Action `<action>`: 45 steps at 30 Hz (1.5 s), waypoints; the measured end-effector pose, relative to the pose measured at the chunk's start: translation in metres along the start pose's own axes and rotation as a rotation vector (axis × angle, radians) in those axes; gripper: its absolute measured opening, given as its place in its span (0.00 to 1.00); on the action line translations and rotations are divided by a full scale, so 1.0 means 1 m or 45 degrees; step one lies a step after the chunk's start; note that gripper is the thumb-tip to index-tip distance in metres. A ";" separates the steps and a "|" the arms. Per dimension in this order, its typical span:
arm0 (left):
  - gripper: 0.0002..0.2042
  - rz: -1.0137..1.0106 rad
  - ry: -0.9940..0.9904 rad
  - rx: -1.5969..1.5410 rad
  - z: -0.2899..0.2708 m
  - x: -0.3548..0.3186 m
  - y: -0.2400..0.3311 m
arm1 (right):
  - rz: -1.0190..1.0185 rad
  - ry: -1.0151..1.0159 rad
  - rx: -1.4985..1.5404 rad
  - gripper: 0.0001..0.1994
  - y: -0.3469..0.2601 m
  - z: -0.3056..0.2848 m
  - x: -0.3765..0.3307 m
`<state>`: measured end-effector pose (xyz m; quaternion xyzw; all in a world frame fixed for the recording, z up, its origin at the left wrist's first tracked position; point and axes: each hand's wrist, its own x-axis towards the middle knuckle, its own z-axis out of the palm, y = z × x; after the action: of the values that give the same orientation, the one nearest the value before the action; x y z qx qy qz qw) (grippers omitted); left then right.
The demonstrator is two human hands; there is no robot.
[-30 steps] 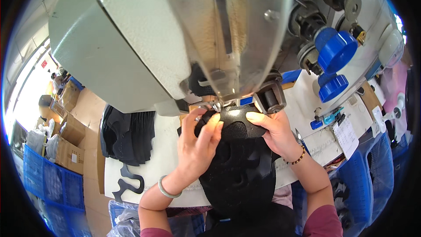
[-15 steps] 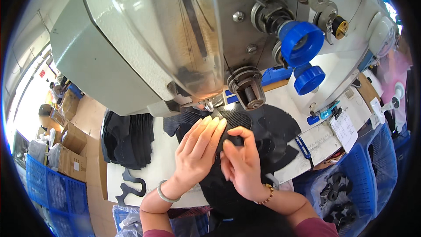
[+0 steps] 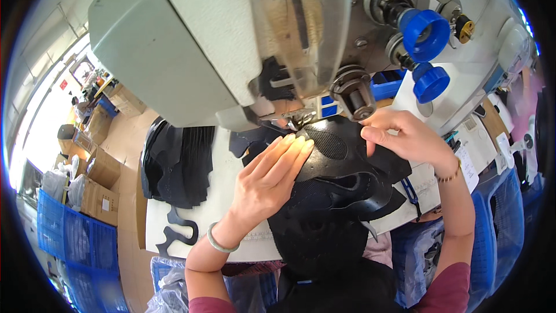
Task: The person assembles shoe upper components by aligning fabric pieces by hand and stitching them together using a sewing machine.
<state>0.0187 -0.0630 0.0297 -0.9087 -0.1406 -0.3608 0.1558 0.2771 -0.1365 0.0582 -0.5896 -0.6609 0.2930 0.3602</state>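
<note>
Under the head of a grey-white sewing machine (image 3: 168,40) lies a black shoe upper (image 3: 362,165) with an oval mesh panel. My left hand (image 3: 269,177) rests flat on it, fingers stretched out and held together, tips close to the presser foot (image 3: 301,120). My right hand (image 3: 408,136) is at the upper's right edge, its thumb and fingers curled around that edge. More black material folds down toward my lap. The machine's lamp brightens my left fingertips. The needle point cannot be made out.
A fanned stack of black cut pieces (image 3: 176,165) lies left on the white table (image 3: 231,168), above a curvy dark strip (image 3: 176,229). Blue scissors-like snips (image 3: 411,191) lie at right. Blue crates (image 3: 75,226) flank both sides. Blue knobs (image 3: 425,35) jut from the machine.
My right hand has moved from beside my left hand out to the upper's right edge. More of the upper shows, spread and turned. My left hand still presses near the needle area. The view has shifted.
</note>
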 end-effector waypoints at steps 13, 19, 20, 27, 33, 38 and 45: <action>0.17 -0.499 0.103 -0.591 0.013 -0.052 0.047 | 0.134 -0.402 0.569 0.06 0.008 0.004 -0.004; 0.26 -0.324 -0.439 -0.413 0.014 -0.010 0.084 | -0.048 -0.315 0.463 0.08 0.016 0.011 -0.007; 0.23 -0.281 -0.517 -0.538 0.010 -0.006 0.078 | -0.033 -0.314 0.465 0.08 0.018 0.011 -0.010; 0.22 -0.691 -0.852 -1.201 -0.013 0.021 0.063 | -0.225 -0.279 0.303 0.10 0.029 0.016 -0.008; 0.21 -0.790 -0.544 -1.652 -0.009 0.010 0.063 | -0.203 -0.239 0.299 0.09 0.026 0.017 -0.011; 0.14 -1.101 -0.867 -1.286 -0.002 0.025 0.072 | -0.272 -0.249 0.326 0.10 0.034 0.022 -0.009; 0.08 -0.559 -0.473 -0.776 0.010 0.009 0.077 | -0.258 -0.228 0.388 0.10 0.037 0.027 -0.009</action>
<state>0.0593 -0.1284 0.0151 -0.9113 -0.2436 -0.2405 -0.2287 0.2766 -0.1399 0.0112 -0.4304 -0.6941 0.4032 0.4128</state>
